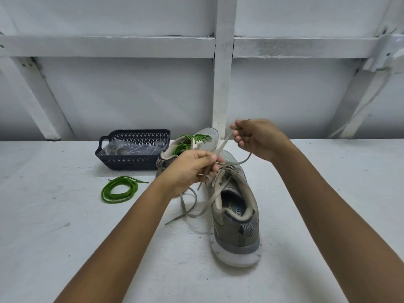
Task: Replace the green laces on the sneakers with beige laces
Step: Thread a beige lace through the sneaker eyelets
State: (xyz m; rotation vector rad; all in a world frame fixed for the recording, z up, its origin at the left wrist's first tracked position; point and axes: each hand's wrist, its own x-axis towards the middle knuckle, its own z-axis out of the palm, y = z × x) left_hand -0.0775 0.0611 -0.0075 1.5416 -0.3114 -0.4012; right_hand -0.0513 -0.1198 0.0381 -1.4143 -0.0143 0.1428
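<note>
A grey sneaker point(236, 224) stands near me, heel toward me, threaded with a beige lace point(190, 209) whose loose ends trail onto the table at its left. My left hand point(190, 169) pinches one strand of that lace above the shoe's tongue. My right hand point(258, 137) pinches another strand, lifted higher and to the right, with a loop hanging below it. Behind stands the second sneaker point(209, 136), still wearing green laces point(200, 137). A coiled green lace point(119, 190) lies loose on the table at the left.
A dark blue perforated basket point(122, 160) holding clear plastic bags sits at the back left of the white table point(65, 237). A white wall with beams rises right behind the table.
</note>
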